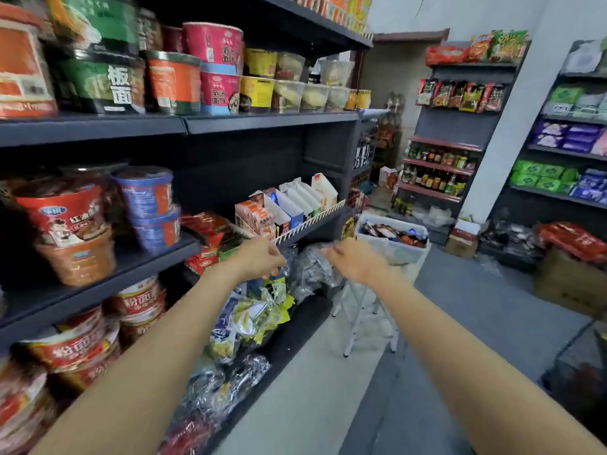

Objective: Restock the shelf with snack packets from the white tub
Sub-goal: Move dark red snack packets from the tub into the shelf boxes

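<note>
The white tub [405,252] stands on a white folding stool [364,316] at the end of the dark shelf unit, with several dark and red snack packets [392,232] inside. My left hand [261,257] reaches forward just under the toothed shelf rail [312,221], its fingers loosely curled over clear and yellow packets [262,307] on the low shelf. My right hand [349,259] hovers just left of the tub, above crinkled clear packets [312,270], with its fingers relaxed and blurred. Neither hand visibly holds a packet.
Instant noodle bowls [72,224] fill the shelves on the left. Small cartons [285,205] stand behind the rail. Cardboard boxes [568,284] and more shelf units [460,126] line the far wall and right side. The grey floor aisle [460,323] runs between them.
</note>
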### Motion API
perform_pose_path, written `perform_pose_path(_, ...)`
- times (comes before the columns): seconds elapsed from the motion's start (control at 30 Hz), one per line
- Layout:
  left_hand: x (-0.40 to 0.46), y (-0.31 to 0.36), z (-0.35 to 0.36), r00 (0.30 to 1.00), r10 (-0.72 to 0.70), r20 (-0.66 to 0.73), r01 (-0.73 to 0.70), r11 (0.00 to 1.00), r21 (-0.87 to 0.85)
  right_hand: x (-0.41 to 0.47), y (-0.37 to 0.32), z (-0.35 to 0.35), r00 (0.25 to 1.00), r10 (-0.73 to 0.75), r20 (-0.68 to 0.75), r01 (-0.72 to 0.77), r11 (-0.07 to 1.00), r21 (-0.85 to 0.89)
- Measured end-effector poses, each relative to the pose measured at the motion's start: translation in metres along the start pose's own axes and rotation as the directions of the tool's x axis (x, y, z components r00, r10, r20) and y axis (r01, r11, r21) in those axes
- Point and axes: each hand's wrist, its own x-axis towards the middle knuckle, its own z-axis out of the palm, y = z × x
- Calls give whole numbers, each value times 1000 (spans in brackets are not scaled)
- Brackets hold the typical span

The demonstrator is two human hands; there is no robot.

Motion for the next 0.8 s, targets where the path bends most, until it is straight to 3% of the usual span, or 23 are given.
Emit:
perform_pose_path(0.33,167,0,45,998,66,18,-67,996,52,118,98,15,994,92,57,-93,995,31)
perform_pose_path(0.63,346,49,100,984,22,175,15,978,-207,263,237,-10,974,124,188,-163,964,212)
perform_pose_path(0.8,434,79,118,986,-7,168,66,937,-343,340,301,-25,978,135,159,-173,952,254)
